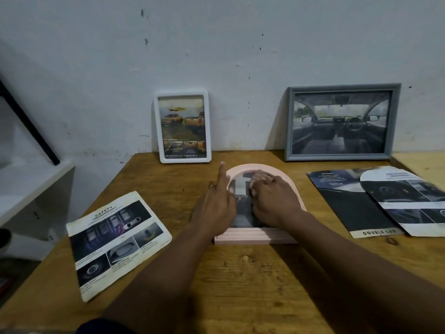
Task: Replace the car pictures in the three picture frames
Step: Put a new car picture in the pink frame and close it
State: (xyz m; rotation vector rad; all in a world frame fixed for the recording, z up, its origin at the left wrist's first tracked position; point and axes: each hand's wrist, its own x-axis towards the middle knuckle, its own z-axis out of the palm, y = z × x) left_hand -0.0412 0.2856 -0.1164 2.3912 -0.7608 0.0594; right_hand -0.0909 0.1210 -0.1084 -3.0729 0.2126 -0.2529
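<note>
While both hands are pressing down on it, a pink arched picture frame (269, 235) is lying flat in the middle of a wooden bench (240, 280), its curved top pointing toward the wall (216, 44). The left hand (216, 206) is resting on the left side of the pink frame, index finger stretched straight out along the arch and the other fingers curled loosely, gripping nothing. The right hand (274, 201) is lying palm down over the dark car picture (240, 201) inside the frame, fingers bent with their tips pushing against the picture near the top of the arch; it is not closing around anything.

Behind the pink frame and to its left, a white upright frame (183, 127) is leaning against the wall, showing orange pickup trucks. Behind the pink frame and to its right, a grey wide frame (342, 122) is leaning against the same wall, showing a car interior with a steering wheel.

Left of the pink frame, a loose printed sheet (118, 242) headed "SAFETY" is lying flat on the bench. Right of the pink frame, a dark sheet (349, 203) marked "DOUBLE CAB" is lying flat, with an arch-cut car sheet (409, 198) overlapping its right side. Far left of the pink frame, beyond the bench edge, a white shelf (33, 186) is standing.
</note>
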